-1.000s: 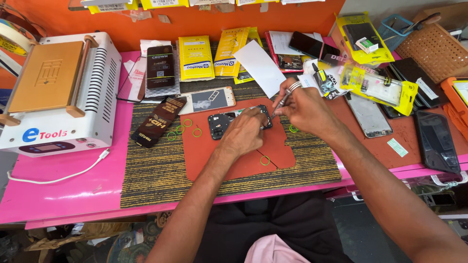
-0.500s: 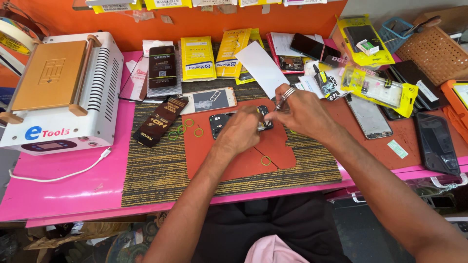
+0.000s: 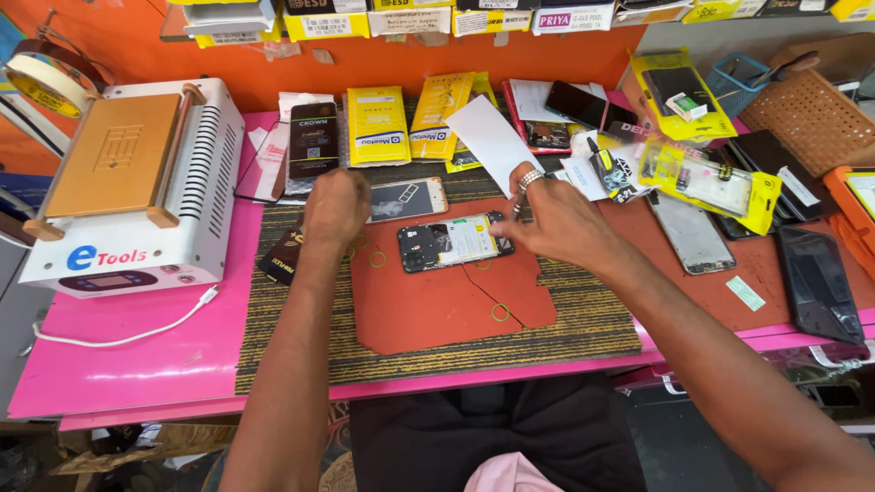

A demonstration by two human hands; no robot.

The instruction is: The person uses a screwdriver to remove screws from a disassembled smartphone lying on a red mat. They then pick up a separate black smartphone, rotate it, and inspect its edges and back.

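Observation:
An opened phone (image 3: 453,243), back cover off with its dark boards and pale battery showing, lies on a red mat (image 3: 428,310) over a striped mat. My right hand (image 3: 561,219), a ring on one finger, pinches thin metal tweezers (image 3: 518,206) at the phone's right end. Closed into a loose fist, my left hand (image 3: 335,208) hovers left of the phone and off it. It is between a black packet (image 3: 284,258) and a separate screen panel (image 3: 407,199). Whether this fist holds anything is hidden.
A white heating machine (image 3: 137,182) with a white cable (image 3: 118,333) stands at the left on the pink table (image 3: 137,364). Yellow packets (image 3: 378,123) and a white card (image 3: 492,141) lie behind the mats. More phones (image 3: 691,232) and a brown basket (image 3: 811,118) crowd the right. Rubber bands (image 3: 499,312) dot the mat.
My left hand has let go of the phone and moved left, closing into a fist. My right hand stays at the phone's right end.

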